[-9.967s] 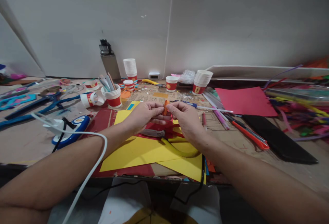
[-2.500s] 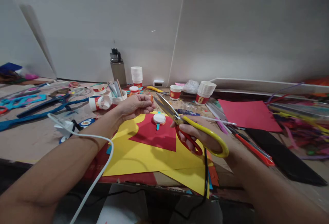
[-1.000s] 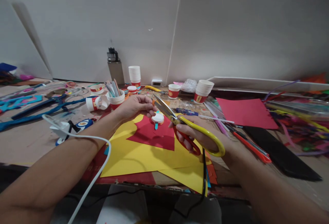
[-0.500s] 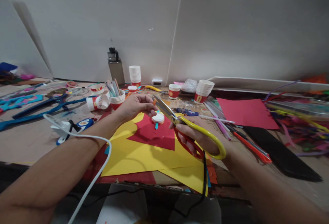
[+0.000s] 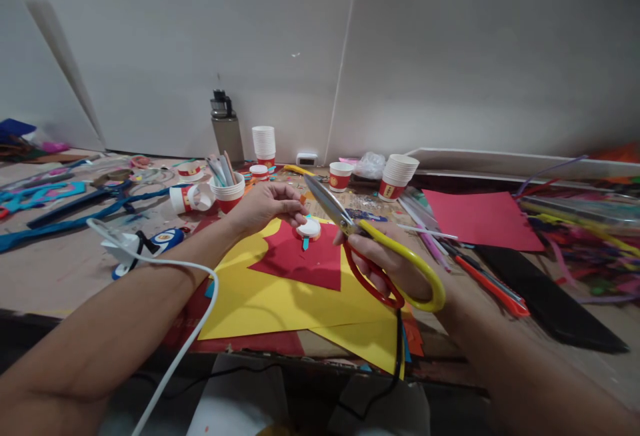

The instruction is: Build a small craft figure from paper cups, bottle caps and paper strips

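My right hand (image 5: 387,263) grips a pair of scissors (image 5: 345,219) with one yellow and one red handle. Their blades are together and point up toward the far left. My left hand (image 5: 273,208) is closed in a pinch, with a small orange piece (image 5: 303,200) at its fingertips, mostly hidden by them. Just below these fingers sits a small white-topped round piece (image 5: 309,228) with a turquoise strip sticking out at the front. It rests on red paper (image 5: 300,266), which lies over yellow paper (image 5: 250,309).
Behind my left hand stands a paper cup (image 5: 227,193) holding markers. Cup stacks (image 5: 263,143) and a dark bottle (image 5: 226,133) line the back. To the right lie a red cutter knife (image 5: 493,286), a black flat strip (image 5: 550,303) and red paper (image 5: 483,219). A white cable (image 5: 213,299) crosses my left forearm.
The scissors in my right hand have shifted slightly right, and their tips are farther from my left fingers. My left hand keeps its pinch almost in place.
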The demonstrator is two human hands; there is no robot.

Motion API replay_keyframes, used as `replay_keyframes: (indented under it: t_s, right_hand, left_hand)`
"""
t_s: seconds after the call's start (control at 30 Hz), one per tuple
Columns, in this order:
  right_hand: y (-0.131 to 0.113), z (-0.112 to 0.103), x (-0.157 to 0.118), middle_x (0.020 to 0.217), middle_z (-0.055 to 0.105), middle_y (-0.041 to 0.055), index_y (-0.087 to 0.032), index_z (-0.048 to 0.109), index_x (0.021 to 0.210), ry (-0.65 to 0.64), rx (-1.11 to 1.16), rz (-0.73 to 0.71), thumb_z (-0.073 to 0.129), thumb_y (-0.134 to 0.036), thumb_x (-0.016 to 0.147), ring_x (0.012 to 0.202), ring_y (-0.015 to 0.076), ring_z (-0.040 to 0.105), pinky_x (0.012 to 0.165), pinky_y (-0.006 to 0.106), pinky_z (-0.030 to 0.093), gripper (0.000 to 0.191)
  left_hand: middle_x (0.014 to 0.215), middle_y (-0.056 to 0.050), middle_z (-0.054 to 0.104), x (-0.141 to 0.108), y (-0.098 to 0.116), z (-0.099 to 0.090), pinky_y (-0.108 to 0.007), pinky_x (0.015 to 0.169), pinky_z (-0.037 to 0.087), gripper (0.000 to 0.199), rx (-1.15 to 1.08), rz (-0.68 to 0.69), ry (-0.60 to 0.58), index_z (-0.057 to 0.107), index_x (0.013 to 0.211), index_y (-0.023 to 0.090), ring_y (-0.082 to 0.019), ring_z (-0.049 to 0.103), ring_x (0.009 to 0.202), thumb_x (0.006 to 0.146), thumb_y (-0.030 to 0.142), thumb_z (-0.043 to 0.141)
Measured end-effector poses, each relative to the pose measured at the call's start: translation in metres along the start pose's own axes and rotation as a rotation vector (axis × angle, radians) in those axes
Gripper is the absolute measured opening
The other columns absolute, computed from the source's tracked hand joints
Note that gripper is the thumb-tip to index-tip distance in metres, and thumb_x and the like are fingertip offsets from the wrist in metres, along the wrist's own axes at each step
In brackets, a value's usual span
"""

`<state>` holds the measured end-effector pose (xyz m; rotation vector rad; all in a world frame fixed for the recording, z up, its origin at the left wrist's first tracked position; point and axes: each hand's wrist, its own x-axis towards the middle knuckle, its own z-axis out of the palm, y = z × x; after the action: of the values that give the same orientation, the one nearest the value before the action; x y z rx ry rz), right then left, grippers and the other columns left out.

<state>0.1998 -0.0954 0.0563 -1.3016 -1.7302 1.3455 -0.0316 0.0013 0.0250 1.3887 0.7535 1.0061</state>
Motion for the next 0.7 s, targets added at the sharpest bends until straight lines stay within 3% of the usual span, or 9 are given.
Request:
replay_keyframes:
  t_s: [0.2,0.3,0.5,0.7]
  right_hand:
    - [0.013,-0.003,0.013,0.050,0.048,-0.0085,-0.021,0.051,0.103,0.187,0.052,-0.223,0.064,-0.041,0.080,0.036,0.0087,0.046,0.033,0.019,0.038,0.034]
    - [0.013,-0.004,0.015,0.055,0.049,-0.0079,-0.022,0.049,0.107,0.248,0.066,-0.235,0.068,-0.041,0.077,0.040,0.0096,0.049,0.036,0.021,0.041,0.040]
    - [0.015,-0.002,0.017,0.069,0.055,-0.0045,-0.022,0.052,0.110,0.249,0.044,-0.255,0.072,-0.042,0.075,0.047,0.0090,0.051,0.042,0.023,0.044,0.045]
    - [0.022,0.005,0.021,0.088,0.064,0.0020,-0.025,0.051,0.118,0.228,0.186,-0.337,0.077,-0.042,0.070,0.068,0.0133,0.060,0.057,0.028,0.051,0.057]
  left_hand:
    - [0.072,-0.007,0.072,0.000,-0.005,0.006,-0.016,0.049,0.052,0.020,-0.045,-0.139,-0.078,0.063,0.078,0.009,-0.010,0.067,0.056,0.071,0.022,0.077]
    - [0.077,-0.008,0.073,-0.003,-0.008,0.014,-0.014,0.043,0.046,0.019,-0.035,-0.165,-0.151,0.064,0.078,0.010,-0.010,0.067,0.057,0.072,0.023,0.076]
    - [0.076,-0.007,0.073,-0.011,-0.005,0.026,-0.012,0.034,0.028,0.020,-0.084,-0.264,-0.191,0.062,0.078,0.011,-0.004,0.057,0.042,0.072,0.025,0.076]
    - [0.073,-0.005,0.072,-0.015,-0.007,0.031,-0.012,0.033,0.023,0.018,-0.155,-0.346,-0.286,0.062,0.075,0.011,0.000,0.047,0.035,0.072,0.023,0.074]
